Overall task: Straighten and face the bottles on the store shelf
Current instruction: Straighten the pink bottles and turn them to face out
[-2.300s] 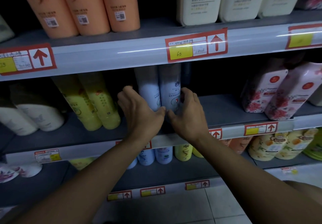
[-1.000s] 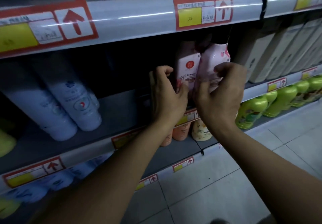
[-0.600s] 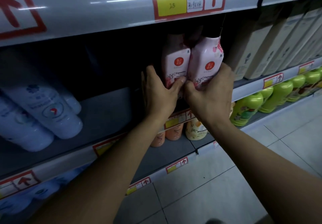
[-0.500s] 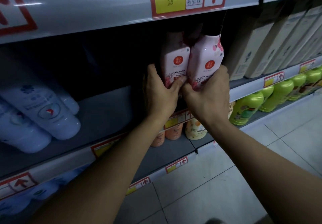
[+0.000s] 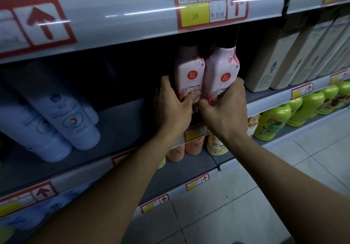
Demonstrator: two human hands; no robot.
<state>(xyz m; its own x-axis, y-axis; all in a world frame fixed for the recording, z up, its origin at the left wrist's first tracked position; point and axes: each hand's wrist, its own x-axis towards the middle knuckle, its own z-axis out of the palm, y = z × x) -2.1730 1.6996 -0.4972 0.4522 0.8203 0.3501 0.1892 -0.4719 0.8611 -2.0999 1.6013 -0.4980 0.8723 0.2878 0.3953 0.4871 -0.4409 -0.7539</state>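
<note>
Left hand: the left hand (image 5: 173, 107) grasps the left pink bottle (image 5: 187, 73) low on its body, thumb across the front label, fingers curled round its left side.
Right hand: the right hand (image 5: 225, 109) grasps the right pink bottle (image 5: 221, 75) low down, fingers curled round its right side.
Pink bottles: two, upright, at frame centre on the middle shelf (image 5: 121, 122), touching side by side, labels facing out; their dark caps reach up close under the rail (image 5: 132, 16) of the shelf above.
Shelf edge: both bottles stand near the front lip, their bases hidden behind the hands.
Open room: bare dark shelf floor lies left of the pink pair, between it and the white-blue bottles (image 5: 62, 114).
White-blue bottles: at least three at left, leaning, bunched together.
Beige packs: a row of tall beige packs (image 5: 274, 61) just right of the pink pair, count unclear.
Lower shelf: two orange bottles (image 5: 195, 145), one cream bottle (image 5: 216, 147), and a row of green bottles (image 5: 272, 122) running right.
Price tag: a red-framed tag (image 5: 210, 8) with yellow patch above the pink pair.
Floor: pale tiles (image 5: 265, 196) at lower right.
</note>
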